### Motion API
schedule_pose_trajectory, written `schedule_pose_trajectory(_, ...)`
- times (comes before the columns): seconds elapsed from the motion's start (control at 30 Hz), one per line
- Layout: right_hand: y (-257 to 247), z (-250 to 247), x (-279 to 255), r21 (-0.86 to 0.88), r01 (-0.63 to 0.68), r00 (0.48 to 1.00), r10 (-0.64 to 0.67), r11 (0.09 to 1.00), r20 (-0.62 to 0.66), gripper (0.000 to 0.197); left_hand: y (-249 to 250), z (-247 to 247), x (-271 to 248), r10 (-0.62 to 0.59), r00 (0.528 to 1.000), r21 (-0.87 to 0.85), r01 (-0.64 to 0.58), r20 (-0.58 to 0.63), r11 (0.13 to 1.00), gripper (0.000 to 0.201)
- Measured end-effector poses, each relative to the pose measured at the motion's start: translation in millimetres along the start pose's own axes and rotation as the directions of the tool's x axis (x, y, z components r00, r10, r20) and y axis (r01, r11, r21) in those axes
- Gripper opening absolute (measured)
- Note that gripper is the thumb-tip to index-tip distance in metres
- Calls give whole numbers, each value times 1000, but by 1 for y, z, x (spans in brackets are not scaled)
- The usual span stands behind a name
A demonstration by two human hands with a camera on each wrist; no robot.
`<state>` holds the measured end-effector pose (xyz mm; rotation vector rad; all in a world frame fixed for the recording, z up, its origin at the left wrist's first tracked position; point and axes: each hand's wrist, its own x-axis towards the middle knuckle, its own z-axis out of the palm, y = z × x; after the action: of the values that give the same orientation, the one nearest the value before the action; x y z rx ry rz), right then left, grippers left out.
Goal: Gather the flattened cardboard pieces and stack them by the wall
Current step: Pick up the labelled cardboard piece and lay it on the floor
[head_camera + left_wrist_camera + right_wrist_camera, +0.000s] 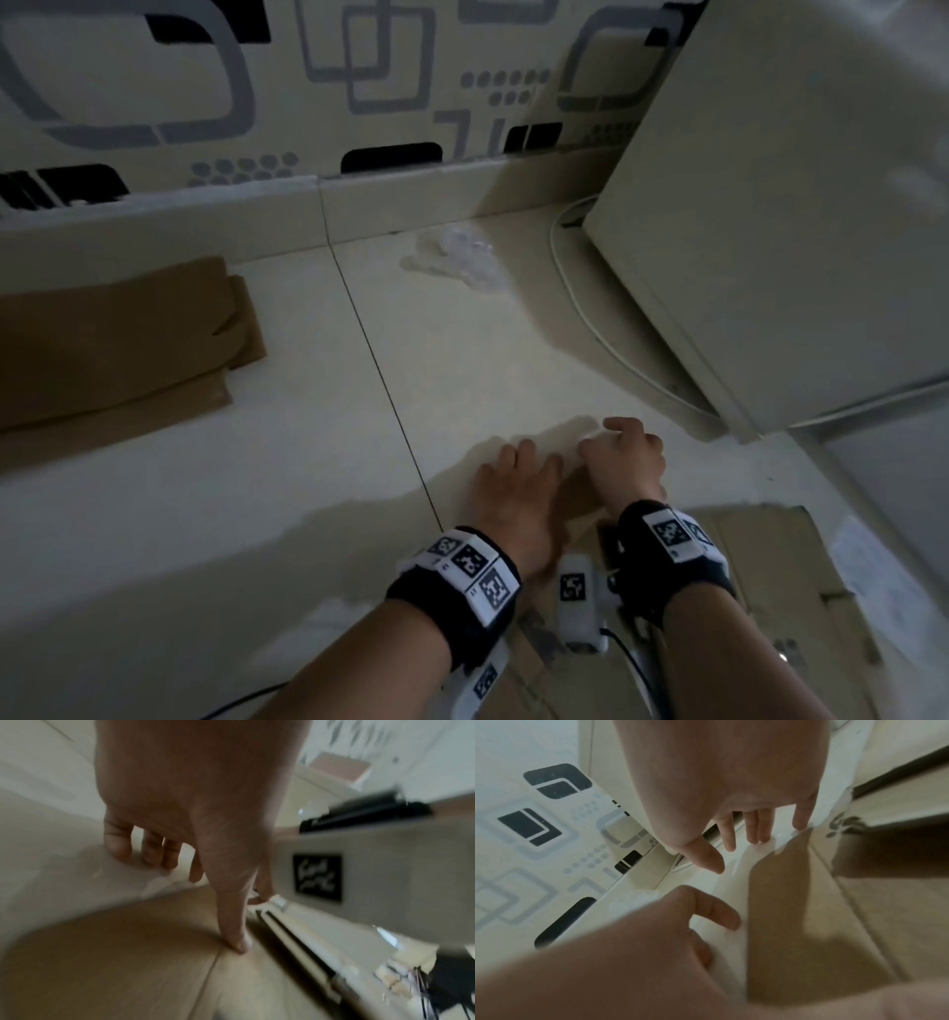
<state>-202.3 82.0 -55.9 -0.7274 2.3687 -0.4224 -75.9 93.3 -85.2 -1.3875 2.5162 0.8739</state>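
Note:
A flattened brown cardboard piece [760, 560] lies on the tiled floor under my forearms. Both hands are at its far edge, side by side. My left hand [513, 473] has its thumb pressed flat on the cardboard [115, 953], and its loosely curled fingers [154, 858] reach the floor just past the edge. My right hand [624, 452] points its fingers [757, 835] down at the floor along the same edge [795, 902], thumb apart and off the board. Neither hand clearly grips it. A stack of flattened cardboard [113, 334] lies against the patterned wall [257, 77] at far left.
A white appliance [770, 231] stands close on the right, with a white cable [570, 288] curving along its base. Crumpled clear plastic [452, 257] lies by the skirting. Pale floor tiles [308, 437] stretch between my hands and the stack.

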Motion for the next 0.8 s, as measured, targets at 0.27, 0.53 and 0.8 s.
schedule_pose_trajectory(0.27, 11, -3, 9, 54, 94, 996, -93, 994, -5, 49, -33, -6, 20, -148, 972, -51, 141, -182, 989, 68)
schedule_pose_trajectory(0.53, 4, -2, 12, -180, 243, 970, -237, 953, 56, 55, -70, -40, 25, -299, 926, -8, 305, -232, 952, 62)
schedule_pose_trajectory(0.8, 10, -10, 13, -293, 200, 980, -197, 935, 43, 48, -94, -52, 26, -366, 889, -70, 361, -276, 930, 51)
